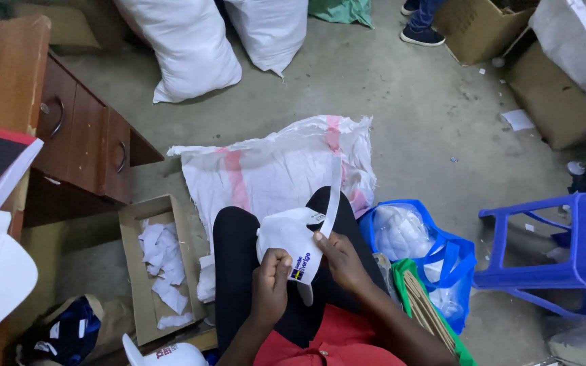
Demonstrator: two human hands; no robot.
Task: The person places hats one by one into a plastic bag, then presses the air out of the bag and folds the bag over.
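A white cap (286, 237) with a small printed patch on its front rests on my lap, over black trousers. My left hand (270, 285) grips the cap at its lower front edge beside the patch. My right hand (342, 261) pinches the cap's right side, where a long white paper strip (334, 193) sticks up from inside it. Both hands touch the cap at once.
A cardboard tray (130, 264) of white paper scraps lies at my left. A flattened white sack (272, 166) covers the floor ahead. A blue bag (456, 261) and a blue plastic stool (564, 251) stand right. Wooden drawers (83, 135), full sacks (184, 47), boxes (476, 27) and another person's feet (420, 27) lie beyond.
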